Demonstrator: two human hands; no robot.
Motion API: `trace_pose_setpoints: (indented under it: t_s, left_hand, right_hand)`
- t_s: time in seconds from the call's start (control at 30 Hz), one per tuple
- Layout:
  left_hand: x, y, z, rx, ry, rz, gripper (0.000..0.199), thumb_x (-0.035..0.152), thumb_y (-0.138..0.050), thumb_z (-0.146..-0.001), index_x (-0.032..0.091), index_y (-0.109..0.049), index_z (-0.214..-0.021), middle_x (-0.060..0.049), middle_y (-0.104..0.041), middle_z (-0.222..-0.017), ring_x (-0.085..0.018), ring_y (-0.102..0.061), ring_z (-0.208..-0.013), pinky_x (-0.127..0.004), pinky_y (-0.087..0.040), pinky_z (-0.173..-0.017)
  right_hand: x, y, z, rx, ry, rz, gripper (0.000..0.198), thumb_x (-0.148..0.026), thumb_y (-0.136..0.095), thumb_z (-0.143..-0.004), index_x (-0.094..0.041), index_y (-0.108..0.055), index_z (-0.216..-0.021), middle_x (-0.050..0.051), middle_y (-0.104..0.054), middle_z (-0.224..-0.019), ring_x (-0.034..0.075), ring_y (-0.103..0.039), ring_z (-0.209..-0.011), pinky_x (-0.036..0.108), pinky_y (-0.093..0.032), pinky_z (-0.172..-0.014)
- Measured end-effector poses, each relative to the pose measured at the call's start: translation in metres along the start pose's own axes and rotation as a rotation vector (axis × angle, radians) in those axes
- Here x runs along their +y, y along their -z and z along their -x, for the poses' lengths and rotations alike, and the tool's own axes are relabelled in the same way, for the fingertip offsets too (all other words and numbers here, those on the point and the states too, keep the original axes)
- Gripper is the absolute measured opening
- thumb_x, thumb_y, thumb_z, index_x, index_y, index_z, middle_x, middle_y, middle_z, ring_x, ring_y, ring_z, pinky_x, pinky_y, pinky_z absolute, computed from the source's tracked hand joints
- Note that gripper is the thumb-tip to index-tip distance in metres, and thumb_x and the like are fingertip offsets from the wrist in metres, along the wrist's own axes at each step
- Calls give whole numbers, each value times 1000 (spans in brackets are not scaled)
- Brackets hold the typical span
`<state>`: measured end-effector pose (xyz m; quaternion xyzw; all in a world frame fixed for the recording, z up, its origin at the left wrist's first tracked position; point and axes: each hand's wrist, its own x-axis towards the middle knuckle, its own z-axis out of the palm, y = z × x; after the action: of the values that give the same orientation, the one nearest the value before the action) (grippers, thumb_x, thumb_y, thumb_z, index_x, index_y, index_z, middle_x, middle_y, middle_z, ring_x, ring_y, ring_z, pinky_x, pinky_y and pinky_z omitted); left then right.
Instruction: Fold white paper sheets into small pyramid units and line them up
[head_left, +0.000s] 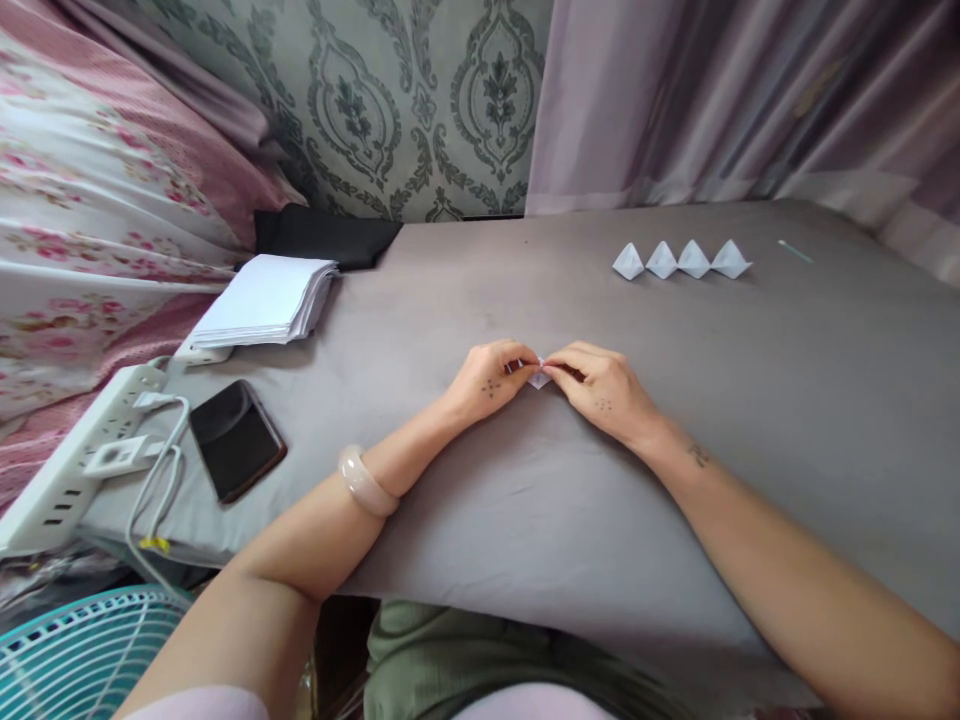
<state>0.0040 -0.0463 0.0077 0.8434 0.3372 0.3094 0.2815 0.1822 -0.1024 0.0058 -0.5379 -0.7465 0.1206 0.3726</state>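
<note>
Between my hands is a small piece of folded white paper (538,380), mostly hidden by my fingers. My left hand (491,380) pinches it from the left, thumb and fingers closed on its edge. From the other side my right hand (600,385) grips it the same way, fingertips meeting near the paper's top. Both hands rest low over the grey cloth (480,500) of the table. Farther back to the right, several folded white paper boats (694,259) stand upright in a row.
A thick stack of white paper (262,298) lies at the left, before a black cloth (326,235). Nearer are a phone (236,440) and a white power strip (64,475) with cables. A thin stick (795,250) lies far right. A fan (97,650) stands below the table's left corner.
</note>
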Motion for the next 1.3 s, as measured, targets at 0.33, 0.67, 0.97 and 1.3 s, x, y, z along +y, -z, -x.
trace_pose_setpoints:
  t_s: [0.33, 0.67, 0.97, 1.3]
  left_hand:
    - [-9, 5, 3, 40, 173, 119, 13, 20, -54, -78, 17, -66, -84, -1, -66, -77, -10, -56, -64, -22, -45, -64]
    - [-2, 16, 4, -50, 227, 95, 27, 14, -48, -73, 17, -73, -81, -2, -60, -82, -11, -50, -64, -23, -42, -60]
    - [-1, 21, 11, -50, 137, -149, 27, 19, -51, -77, 21, -75, -89, -5, -69, -90, -14, -57, -67, -25, -45, -63]
    - [1, 16, 8, 14, 60, -333, 33, 34, -47, -92, 16, -70, -77, -7, -67, -73, -15, -58, -65, -28, -45, -67]
  right_hand:
    - [0, 7, -2, 15, -359, -131, 11, -27, -59, -78, -20, -68, -79, 3, -72, -76, 17, -64, -68, 31, -49, -69]
    - [11, 9, -3, -34, -494, -335, 13, -18, -53, -68, -21, -59, -79, -1, -63, -70, 13, -57, -61, 27, -44, -60]
    - [6, 12, -4, -81, -424, -148, 31, -17, -48, -73, -21, -76, -86, 4, -69, -82, 14, -58, -63, 30, -47, -63]
    - [-8, 5, 11, -133, -51, 224, 20, -22, -54, -88, -21, -72, -96, 6, -67, -95, 17, -62, -75, 31, -47, -71]
